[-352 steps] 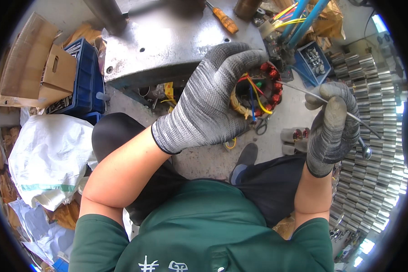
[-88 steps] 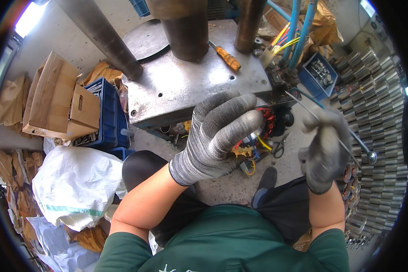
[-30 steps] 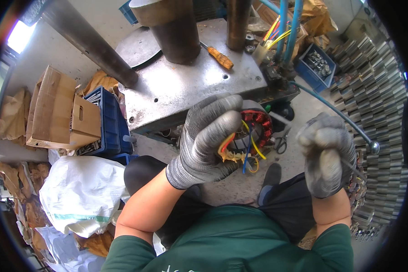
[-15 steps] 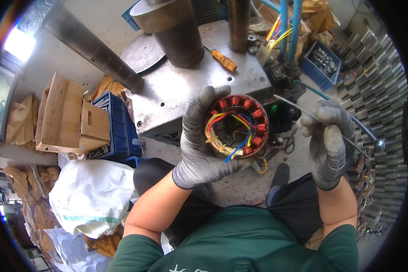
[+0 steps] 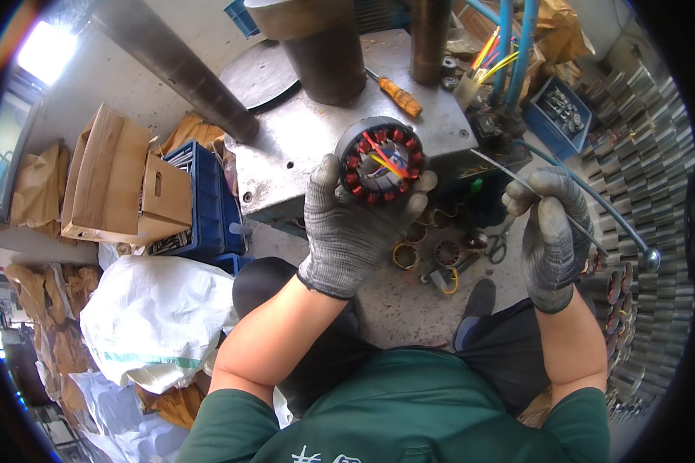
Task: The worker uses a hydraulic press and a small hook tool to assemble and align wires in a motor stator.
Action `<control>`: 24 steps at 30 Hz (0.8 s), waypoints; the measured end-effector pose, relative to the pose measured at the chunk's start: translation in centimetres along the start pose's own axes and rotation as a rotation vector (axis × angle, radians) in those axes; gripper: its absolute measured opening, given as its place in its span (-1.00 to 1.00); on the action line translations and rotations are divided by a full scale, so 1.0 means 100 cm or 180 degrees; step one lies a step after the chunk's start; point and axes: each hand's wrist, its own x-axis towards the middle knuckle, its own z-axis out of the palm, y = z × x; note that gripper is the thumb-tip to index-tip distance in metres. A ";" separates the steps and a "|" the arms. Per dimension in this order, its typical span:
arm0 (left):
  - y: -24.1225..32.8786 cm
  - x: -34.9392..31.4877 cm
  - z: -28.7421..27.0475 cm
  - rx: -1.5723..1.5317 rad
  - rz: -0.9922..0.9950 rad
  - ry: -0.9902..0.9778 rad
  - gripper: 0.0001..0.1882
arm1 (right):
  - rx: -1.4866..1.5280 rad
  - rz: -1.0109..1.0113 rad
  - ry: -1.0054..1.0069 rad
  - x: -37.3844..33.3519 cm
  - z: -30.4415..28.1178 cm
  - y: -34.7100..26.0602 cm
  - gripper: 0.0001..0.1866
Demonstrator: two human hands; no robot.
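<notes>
My left hand [image 5: 354, 241], in a grey knit glove, is closed around the lower rim of a motor stator [image 5: 353, 163]. The stator is a dark ring with red copper windings along its inner edge. Red and yellow wires cross its open centre, and its winding face is turned toward me. Off to the right, my gloved right hand [image 5: 556, 235] is closed on a thin metal rod [image 5: 493, 164]. One end of the rod points up and left toward the stator, apart from it; the other emerges below my fingers.
Beyond the stator is a metal press table [image 5: 266, 166] with thick columns and a wooden-handled screwdriver [image 5: 398, 98]. Several stators [image 5: 446, 252] and scissors [image 5: 500, 245] lie low beneath its edge. Blue crates [image 5: 197, 197] and a white sack [image 5: 158, 316] stand left; stacked metal cores [image 5: 656, 216] line the right.
My left hand has moved the stator up and away from me and turned it, so the blue wire and pale lead bundle no longer show. My right hand has barely moved.
</notes>
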 end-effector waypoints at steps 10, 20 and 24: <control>0.017 -0.001 -0.004 -0.0552 -0.0010 -0.0136 -0.04 | -0.0079 0.0982 0.0092 0.010 0.012 0.031 -0.69; 0.026 -0.005 0.002 -0.0613 0.0039 -0.0238 -0.04 | -0.1395 0.1001 -0.0519 0.020 0.023 0.077 -0.84; 0.027 -0.004 0.000 -0.0590 0.0098 -0.0283 -0.03 | -0.1085 0.1222 -0.0395 0.024 0.040 0.093 -0.81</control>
